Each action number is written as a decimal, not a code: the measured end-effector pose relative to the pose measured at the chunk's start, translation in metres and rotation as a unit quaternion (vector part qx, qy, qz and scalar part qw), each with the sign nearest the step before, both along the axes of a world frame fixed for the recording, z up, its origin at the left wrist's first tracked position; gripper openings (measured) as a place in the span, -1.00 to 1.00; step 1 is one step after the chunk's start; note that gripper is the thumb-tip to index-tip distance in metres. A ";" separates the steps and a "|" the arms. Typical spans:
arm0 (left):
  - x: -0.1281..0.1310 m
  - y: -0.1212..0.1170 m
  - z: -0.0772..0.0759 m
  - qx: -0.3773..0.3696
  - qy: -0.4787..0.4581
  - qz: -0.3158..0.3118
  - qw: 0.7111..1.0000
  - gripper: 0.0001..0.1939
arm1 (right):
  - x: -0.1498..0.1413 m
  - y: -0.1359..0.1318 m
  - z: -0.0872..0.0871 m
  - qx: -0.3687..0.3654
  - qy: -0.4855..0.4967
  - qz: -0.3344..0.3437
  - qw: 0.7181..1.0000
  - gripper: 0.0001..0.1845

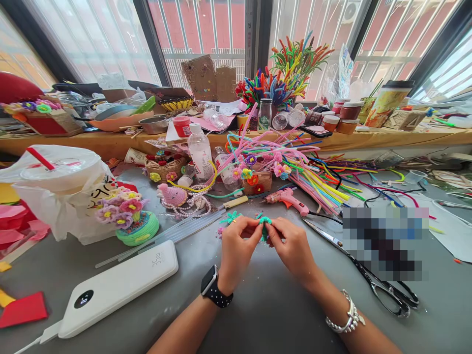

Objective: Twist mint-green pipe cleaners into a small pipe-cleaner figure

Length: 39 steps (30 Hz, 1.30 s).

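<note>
Between my two hands is a bent green pipe cleaner, held just above the grey table. My left hand, with a watch at the wrist, pinches its left side between thumb and fingertips. From the right, my right hand pinches the same piece; a silver bracelet hangs on that wrist. The fingertips hide part of the pipe cleaner. Just beyond my left hand lies a small green pipe-cleaner flower. A pink glue gun rests behind my right hand, and open scissors lie to its right.
A white power bank and a bagged drink cup stand at the left, near a pipe-cleaner flower pot. Clear glue sticks lie behind my left hand. A heap of coloured pipe cleaners spreads across the back right.
</note>
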<state>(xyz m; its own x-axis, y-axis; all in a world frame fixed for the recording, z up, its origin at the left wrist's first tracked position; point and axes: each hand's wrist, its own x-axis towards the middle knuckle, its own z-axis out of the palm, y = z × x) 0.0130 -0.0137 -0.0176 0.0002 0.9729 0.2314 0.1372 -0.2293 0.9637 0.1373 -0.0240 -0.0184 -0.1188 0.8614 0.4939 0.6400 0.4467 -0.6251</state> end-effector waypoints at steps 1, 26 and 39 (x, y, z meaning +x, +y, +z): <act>0.000 -0.001 0.000 0.009 0.008 0.005 1.000 -0.89 | -0.001 0.000 -0.001 0.003 -0.002 -0.003 1.000 -0.70; -0.006 0.010 0.014 -0.162 -0.075 -0.180 0.967 -0.81 | 0.018 0.008 0.012 -0.148 0.148 0.051 0.977 -0.72; -0.009 0.010 0.011 -0.143 -0.098 -0.149 0.974 -0.82 | 0.015 0.006 0.007 -0.082 0.104 0.060 0.989 -0.75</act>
